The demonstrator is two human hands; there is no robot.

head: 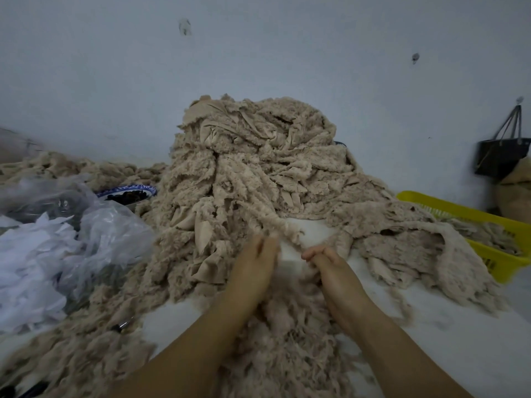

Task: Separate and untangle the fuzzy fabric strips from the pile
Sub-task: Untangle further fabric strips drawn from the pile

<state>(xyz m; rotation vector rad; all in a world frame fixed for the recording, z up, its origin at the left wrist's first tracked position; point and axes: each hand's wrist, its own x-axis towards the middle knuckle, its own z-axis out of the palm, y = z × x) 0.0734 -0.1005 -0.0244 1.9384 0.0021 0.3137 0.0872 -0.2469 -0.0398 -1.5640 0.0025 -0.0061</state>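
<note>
One tall beige pile (258,156), fuzzy, frayed, tangled. Left hand (253,268) straight-fingered against one strip (267,216); right hand (327,259) curled, hold unclear.

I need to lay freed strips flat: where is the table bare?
Widest bare table lies right of the right hand, bordered by the pile and yellow basket. A small patch sits between that hand and the left hand. Crowded left: plastic bags, loose strips.

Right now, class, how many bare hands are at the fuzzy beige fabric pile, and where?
2. The left hand reaches with straight fingers to a fuzzy beige strip below the tall beige fabric pile; the right hand, fingers curled, sits just right of it. None appears hidden.
</note>
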